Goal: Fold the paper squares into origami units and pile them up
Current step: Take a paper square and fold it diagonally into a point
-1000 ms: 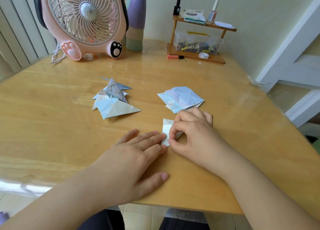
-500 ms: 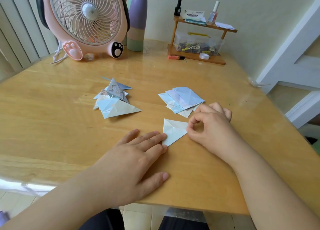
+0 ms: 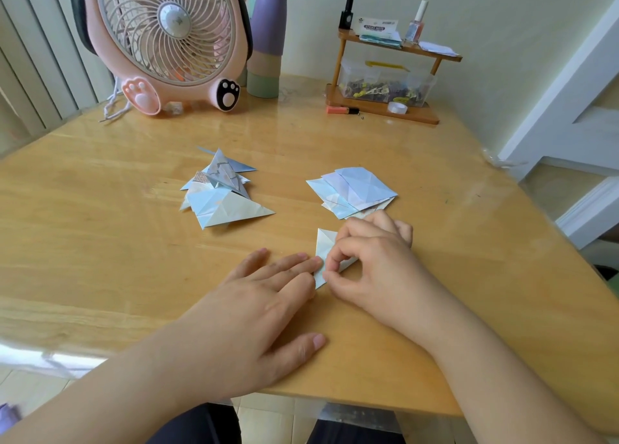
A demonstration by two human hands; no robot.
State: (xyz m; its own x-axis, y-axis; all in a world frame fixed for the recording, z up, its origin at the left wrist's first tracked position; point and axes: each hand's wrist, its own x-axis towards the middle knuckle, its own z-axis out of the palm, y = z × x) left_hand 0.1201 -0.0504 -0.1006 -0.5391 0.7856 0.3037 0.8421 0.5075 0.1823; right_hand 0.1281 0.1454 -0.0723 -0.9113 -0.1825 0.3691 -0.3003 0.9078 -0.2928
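Observation:
A pale blue folded paper triangle (image 3: 324, 242) lies on the wooden table (image 3: 100, 229) between my hands. My left hand (image 3: 254, 303) lies flat with straight fingers, its fingertips touching the triangle's left edge. My right hand (image 3: 375, 269) is curled over the paper, thumb and forefinger pinching its lower fold and hiding most of it. A pile of folded triangular units (image 3: 222, 196) sits to the upper left. A stack of flat paper squares (image 3: 355, 189) lies just beyond my right hand.
A pink fan (image 3: 167, 38) and a striped pastel vase (image 3: 266, 42) stand at the back. A small wooden shelf (image 3: 385, 107) with bottles and a clip box is at the back right, with an orange pen (image 3: 340, 110) before it. The table's near edge is under my forearms.
My right hand, which had slid right along the paper's crease half a second ago, has come back left over the triangle. The left hand has stayed in place.

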